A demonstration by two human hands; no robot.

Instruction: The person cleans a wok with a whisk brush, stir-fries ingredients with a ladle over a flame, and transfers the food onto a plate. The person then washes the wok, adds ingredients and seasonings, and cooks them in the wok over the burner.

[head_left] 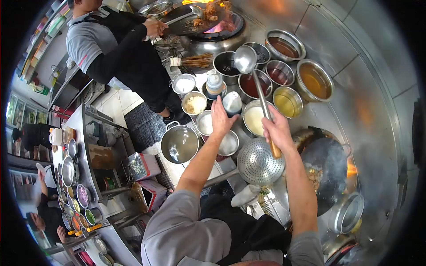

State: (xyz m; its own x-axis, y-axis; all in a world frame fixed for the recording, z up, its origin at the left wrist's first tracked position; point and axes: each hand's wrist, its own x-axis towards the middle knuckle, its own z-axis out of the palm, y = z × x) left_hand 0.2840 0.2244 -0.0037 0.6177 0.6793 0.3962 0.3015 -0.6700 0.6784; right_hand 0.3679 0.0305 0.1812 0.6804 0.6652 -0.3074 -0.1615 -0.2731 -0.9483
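My right hand is wrapped round the wooden-ended handle of a metal ladle. The ladle's bowl hangs over the pots of dark and red sauce. My left hand reaches forward with thumb and fingers spread around the near side of a white-topped dark container; whether it touches is unclear. Left of that stands a capped squeeze bottle. Beneath my right hand are a pot of creamy liquid and a perforated metal strainer.
On the right, a smoking wok holds food near a flame. Oil and sauce pots line the back. A co-worker stirs a flaming wok. An empty two-handled pot stands left; ingredient bowls fill a side counter.
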